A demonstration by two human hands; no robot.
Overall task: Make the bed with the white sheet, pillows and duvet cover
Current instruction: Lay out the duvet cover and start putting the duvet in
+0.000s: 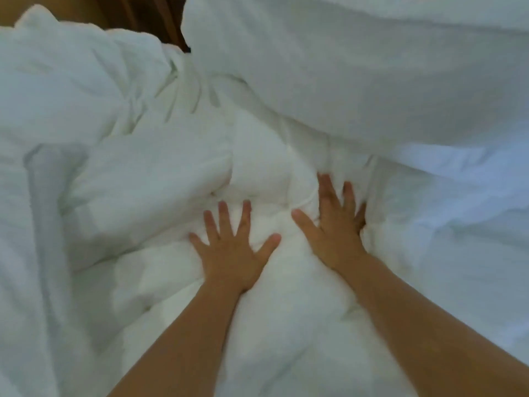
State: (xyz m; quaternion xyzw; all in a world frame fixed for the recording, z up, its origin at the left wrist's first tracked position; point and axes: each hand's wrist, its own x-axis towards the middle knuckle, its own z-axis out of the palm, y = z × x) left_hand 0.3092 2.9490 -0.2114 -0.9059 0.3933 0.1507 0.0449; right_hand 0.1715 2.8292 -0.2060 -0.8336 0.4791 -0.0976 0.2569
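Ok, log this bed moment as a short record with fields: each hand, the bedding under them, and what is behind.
left hand: flat, fingers spread, pressing the duvet
right hand: flat, fingers straight, pressing the duvet
duvet: white, puffy, rumpled
pillow: white, beyond the hands, upper right
background: brown surface at top, blurred

The duvet (160, 196) is soft white cloth, matt, puffy and heavily creased. The pillow (357, 70) at far right is smoother white fabric, also matt. At far left, a brown surface (143, 15) looks like wood.
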